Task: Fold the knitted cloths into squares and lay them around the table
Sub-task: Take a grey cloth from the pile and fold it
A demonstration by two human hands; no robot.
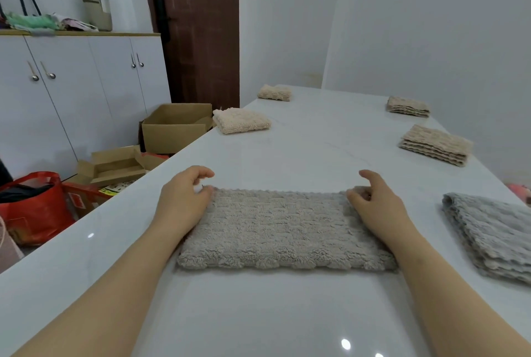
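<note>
A grey-beige knitted cloth (pixel 283 230) lies folded into a long rectangle on the white table (pixel 287 313) in front of me. My left hand (pixel 184 198) pinches its far left corner, fingers curled. My right hand (pixel 376 201) pinches its far right corner, with the index finger lifted. Two cream folded squares (pixel 241 120) (pixel 275 92) lie along the table's left edge. Two beige folded squares (pixel 435 144) (pixel 408 106) lie along the right side. A grey folded cloth (pixel 494 233) sits at my near right.
Left of the table, on the floor, stand open cardboard boxes (pixel 175 127) and a red bag (pixel 34 207). White cabinets (pixel 80 92) and a brown door (pixel 201 26) are behind. Something pink (pixel 520 190) shows at the table's right edge.
</note>
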